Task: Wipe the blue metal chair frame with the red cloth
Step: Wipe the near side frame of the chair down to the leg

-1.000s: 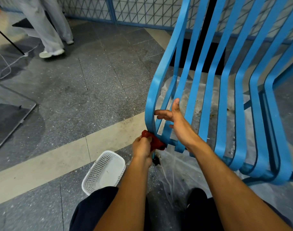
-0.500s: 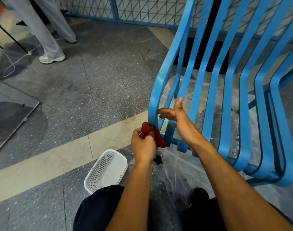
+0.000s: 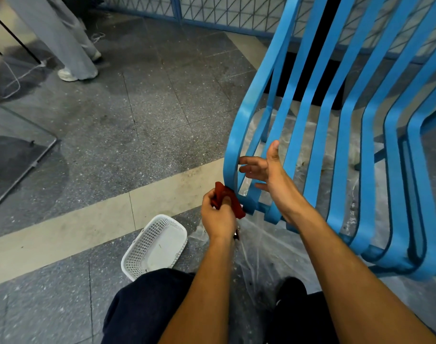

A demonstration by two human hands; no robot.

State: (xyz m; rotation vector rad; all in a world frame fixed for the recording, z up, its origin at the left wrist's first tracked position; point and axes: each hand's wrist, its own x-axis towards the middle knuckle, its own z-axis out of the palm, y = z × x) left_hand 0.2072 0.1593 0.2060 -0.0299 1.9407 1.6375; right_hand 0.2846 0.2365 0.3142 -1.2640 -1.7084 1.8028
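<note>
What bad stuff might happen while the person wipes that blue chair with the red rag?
1. The right hand has fingers between the slats of the blue chair frame; they might get pinched or scraped.
2. The left hand rubs the red cloth low on the outer slat; it could slip and knuckles hit metal.
3. The plastic sheet underfoot looks slippery.
</note>
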